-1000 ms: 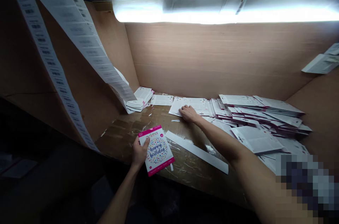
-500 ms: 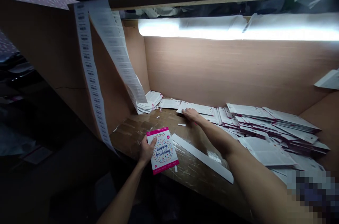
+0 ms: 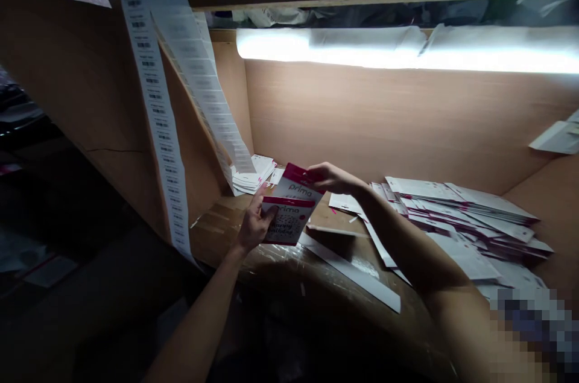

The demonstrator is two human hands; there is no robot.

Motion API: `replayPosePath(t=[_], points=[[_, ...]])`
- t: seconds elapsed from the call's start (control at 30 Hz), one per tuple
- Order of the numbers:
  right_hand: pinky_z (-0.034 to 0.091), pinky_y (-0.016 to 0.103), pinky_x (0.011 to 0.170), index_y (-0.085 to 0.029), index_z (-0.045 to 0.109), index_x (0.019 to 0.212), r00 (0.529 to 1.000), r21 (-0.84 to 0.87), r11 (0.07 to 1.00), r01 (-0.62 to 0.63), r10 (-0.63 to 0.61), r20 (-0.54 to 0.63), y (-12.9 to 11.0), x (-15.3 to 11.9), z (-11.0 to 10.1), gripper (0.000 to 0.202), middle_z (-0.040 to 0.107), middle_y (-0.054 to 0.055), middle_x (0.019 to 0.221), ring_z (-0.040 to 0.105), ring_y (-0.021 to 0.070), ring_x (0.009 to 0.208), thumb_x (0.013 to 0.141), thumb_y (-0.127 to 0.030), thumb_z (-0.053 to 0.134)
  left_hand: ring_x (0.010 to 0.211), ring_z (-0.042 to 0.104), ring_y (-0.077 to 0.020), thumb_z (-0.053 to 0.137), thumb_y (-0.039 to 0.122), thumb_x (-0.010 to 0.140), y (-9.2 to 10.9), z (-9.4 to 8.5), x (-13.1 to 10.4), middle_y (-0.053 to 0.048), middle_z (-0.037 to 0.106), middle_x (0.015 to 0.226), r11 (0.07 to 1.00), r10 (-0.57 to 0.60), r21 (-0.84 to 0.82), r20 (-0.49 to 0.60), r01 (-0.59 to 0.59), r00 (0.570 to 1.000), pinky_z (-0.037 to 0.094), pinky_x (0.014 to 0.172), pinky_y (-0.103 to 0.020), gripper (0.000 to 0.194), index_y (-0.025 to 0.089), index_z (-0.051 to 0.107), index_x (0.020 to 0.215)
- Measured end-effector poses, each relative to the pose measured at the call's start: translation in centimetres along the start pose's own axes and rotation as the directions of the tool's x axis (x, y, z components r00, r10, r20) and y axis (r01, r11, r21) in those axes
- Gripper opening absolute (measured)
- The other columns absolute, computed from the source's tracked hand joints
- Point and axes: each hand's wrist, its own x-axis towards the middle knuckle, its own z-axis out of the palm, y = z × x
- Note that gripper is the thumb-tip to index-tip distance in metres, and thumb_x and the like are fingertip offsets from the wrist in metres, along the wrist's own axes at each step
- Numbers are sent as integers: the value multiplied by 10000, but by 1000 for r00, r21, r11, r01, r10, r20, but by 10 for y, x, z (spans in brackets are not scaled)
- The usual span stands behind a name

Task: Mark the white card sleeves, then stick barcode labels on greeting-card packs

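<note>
My left hand (image 3: 256,223) grips a flat white packet (image 3: 294,225) with pink edges, printed "prima" and "happy birthday", its thumb across the front. Just behind and above it, a second "prima" packet (image 3: 299,185) is held at its pink top edge by my right hand (image 3: 332,178). The two packets overlap, the second tilted and partly hidden by the first. Whether my left fingers also touch the second packet cannot be made out. Under them lies the brown taped worktop (image 3: 217,223).
A long white strip (image 3: 357,277) lies across the worktop. Piles of similar packets (image 3: 456,208) spread on the right, with a smaller stack (image 3: 256,173) in the back left corner. Barcode label strips (image 3: 160,129) hang at left. A bright tube light (image 3: 325,45) runs along the top.
My right hand has lifted a packet from the back of the worktop and brought it left to the other one. My left hand has raised its packet and tilted it back.
</note>
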Motion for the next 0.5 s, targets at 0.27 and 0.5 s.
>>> replayPosePath(t=[0.27,0.5], points=[[563,382,1008,-118,708,1268,947,-396,865,-309,242,-212,68,72,37,389,764,171,1233,727,276,1138,999,-398,691,863,753,-215,920,485,723,-55,-51,-52,-27,766,949,939,-300,-304,-484,163,822,606,837,-366,587,238,603,1150],[593,486,1006,-181,650,1362,937,-526,778,-343,242,-252,89,110,64,396,653,128,1387,679,273,1188,1032,-392,703,940,780,-275,871,639,747,-83,-57,-86,-80,790,983,923,-352,-328,-515,199,782,626,861,-429,612,196,657,1111]])
